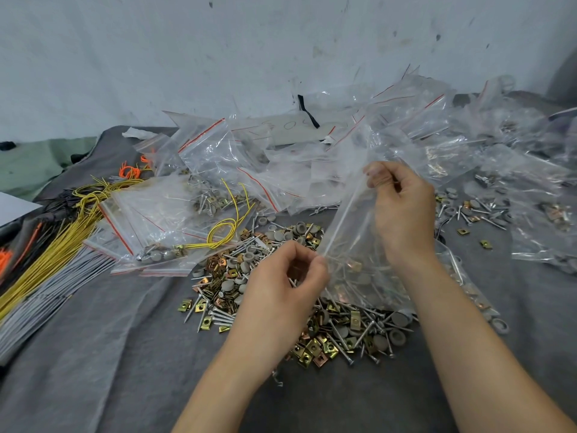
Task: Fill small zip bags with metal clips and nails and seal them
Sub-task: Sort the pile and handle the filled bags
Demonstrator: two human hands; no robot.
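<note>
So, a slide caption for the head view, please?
The left hand and right hand pinch a zip bag above loose clips and nails.

Two hands (402, 210), perhaps twenty zip bags (206, 148)

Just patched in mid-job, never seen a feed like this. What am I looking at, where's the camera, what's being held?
No machine here: these are a person's two bare hands, filmed by one wide-angle camera on their head, looking forward and down. The left hand and right hand each pinch an edge of one clear zip bag, held up between them. Beneath lies a loose pile of metal clips, nails and grey caps on a grey cloth. Leftward are filled bags and yellow wires; behind, a heap of clear bags. Whether the held bag contains anything, I cannot tell.
</note>
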